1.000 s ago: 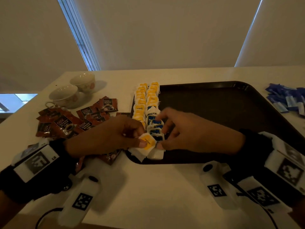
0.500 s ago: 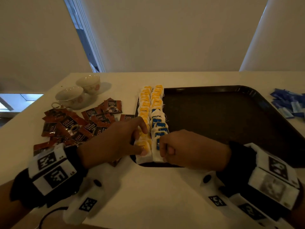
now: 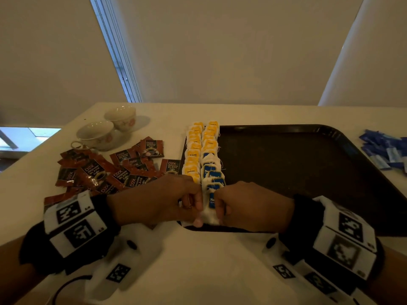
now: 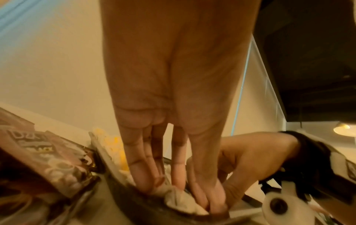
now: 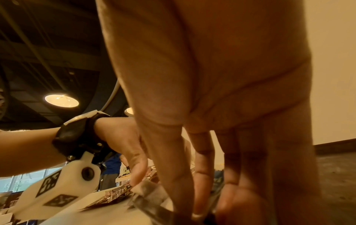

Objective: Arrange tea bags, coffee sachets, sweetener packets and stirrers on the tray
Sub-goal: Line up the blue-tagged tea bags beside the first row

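The head camera sits above the counter (image 3: 198, 271), facing forward and down; the tray (image 3: 308, 172) lies centre-right in its frame, both hands at the tray's near left corner.

The left wrist camera sits low, close beneath the left hand (image 4: 173, 91), facing along its fingers (image 4: 138, 175) toward that corner of the tray (image 4: 123, 202).

The right wrist camera sits equally close beneath the right hand (image 5: 221, 76), facing along its fingers (image 5: 204, 167).

All three views share the tray's near left corner. Each wrist view also takes in the opposite hand.
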The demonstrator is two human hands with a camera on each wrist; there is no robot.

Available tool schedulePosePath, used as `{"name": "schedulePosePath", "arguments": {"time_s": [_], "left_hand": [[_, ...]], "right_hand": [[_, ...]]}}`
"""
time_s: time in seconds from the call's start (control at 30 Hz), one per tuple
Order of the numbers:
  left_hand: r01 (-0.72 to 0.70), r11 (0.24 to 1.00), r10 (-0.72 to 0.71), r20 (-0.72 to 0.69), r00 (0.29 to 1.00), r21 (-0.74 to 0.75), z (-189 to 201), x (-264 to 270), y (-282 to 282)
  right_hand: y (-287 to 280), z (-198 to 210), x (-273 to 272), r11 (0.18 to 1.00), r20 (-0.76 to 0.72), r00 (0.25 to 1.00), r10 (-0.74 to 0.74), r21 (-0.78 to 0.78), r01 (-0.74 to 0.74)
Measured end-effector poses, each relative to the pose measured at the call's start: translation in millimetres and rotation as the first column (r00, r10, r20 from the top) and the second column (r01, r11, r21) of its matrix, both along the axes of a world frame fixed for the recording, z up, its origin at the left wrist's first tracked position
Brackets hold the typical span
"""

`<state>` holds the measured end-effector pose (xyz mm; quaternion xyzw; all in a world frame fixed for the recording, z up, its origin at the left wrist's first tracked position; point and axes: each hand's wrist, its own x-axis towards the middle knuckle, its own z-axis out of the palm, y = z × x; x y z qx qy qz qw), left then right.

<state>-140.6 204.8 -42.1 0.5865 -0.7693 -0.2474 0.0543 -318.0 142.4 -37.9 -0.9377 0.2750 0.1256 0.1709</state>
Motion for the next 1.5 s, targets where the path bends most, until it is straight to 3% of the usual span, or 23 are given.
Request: {"name": "schedulePosePath", "arguments": {"time_s": [0.17,0.37,0.5,0.73,0.87,1.03,1.17,1.33,1.5], "left_hand": [[0.005,1.0,-0.004,-0.04,0.999,0.018,-1.4,2.9,-1.4],[0.038,0.996,-0.03,0.097,0.995,-0.084,-8.7,-1.6,-1.5],[0.03,0.995,-0.021,0.1,0.995,-0.091,-1.8,2.8,-3.7],[0.081,0.997,-0.082,0.116,0.99,0.011,1.8,4.3,-6.2],[0.085,0.99,-0.07,0.126,0.99,-0.113,3.6,3.7,-4.1],[0.12,0.993,-0.117,0.143,0.983,-0.016,7.2,3.3,-0.5],[-0.065,0.994,0.071,0.075,0.995,-0.088,34.6,17.4,-3.2],[-0.311,0.887,0.341,0.029,0.94,-0.342,66.6,65.2,-5.7],[-0.454,0.85,0.464,-0.027,0.885,-0.269,65.3,95.0,-4.8]], "right_hand": [[2.5,2.3,0.2,1.0,-0.009,1.0,0.01,-0.015,-0.01],[4.2,3.0,0.3,1.0,-0.041,0.999,0.009,-0.015,-0.01],[1.1,4.2,-2.0,0.999,-0.025,0.999,-0.024,0.041,0.025],[-1.4,5.5,-4.2,0.991,0.044,0.998,-0.05,0.13,0.043],[0.7,7.2,-4.6,0.991,0.014,0.998,-0.069,0.112,0.067],[2.6,11.3,-1.7,0.987,-0.003,0.996,-0.087,0.136,0.086],[-0.4,12.0,0.0,0.964,0.028,0.979,-0.202,0.185,0.194],[-9.2,11.9,5.2,0.91,0.085,0.928,-0.364,0.245,0.334],[-15.3,14.9,13.7,0.866,0.069,0.926,-0.371,0.386,0.318]]}}
